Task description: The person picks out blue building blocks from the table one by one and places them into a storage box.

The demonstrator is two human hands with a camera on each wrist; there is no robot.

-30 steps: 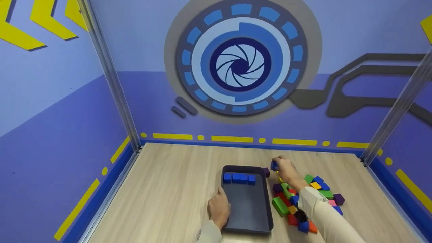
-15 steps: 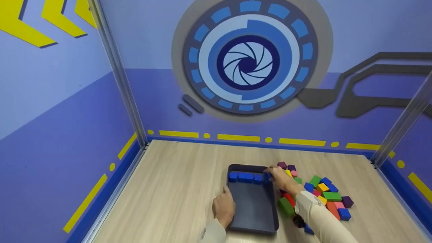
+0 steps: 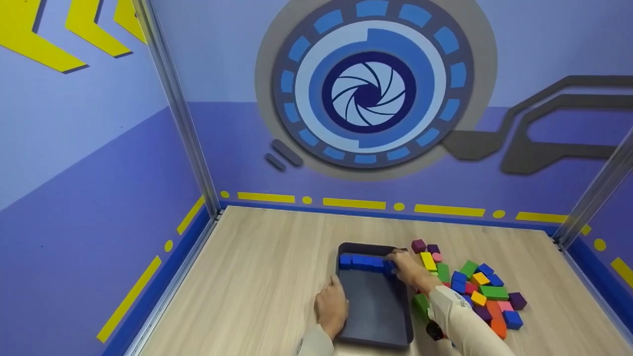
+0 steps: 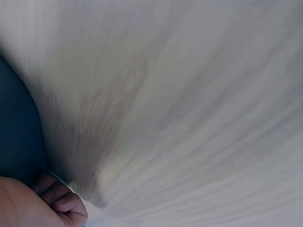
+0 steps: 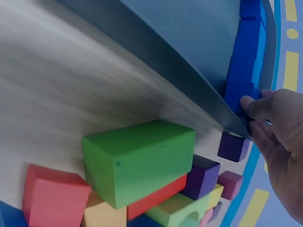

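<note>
A dark grey tray (image 3: 373, 309) lies on the table with a row of blue blocks (image 3: 362, 261) along its far end. My left hand (image 3: 332, 305) grips the tray's left wall; in the left wrist view its curled fingers (image 4: 66, 201) show at the tray's edge. At the right end of the row, my right hand (image 3: 409, 271) pinches a blue block (image 5: 240, 97). The right wrist view shows its thumb on that block, while the other fingers are low by the tray's corner and partly hidden.
Right of the tray lie many loose coloured blocks, among them a large green block (image 5: 142, 158), a yellow block (image 3: 428, 261) and an orange block (image 3: 498, 327). Walls with metal posts (image 3: 180, 113) border the table at the back and sides.
My right hand has carried a blue block from the loose blocks left into the tray, to the row's right end. The blocks in the row now stand closer together. The left hand stays at the tray.
</note>
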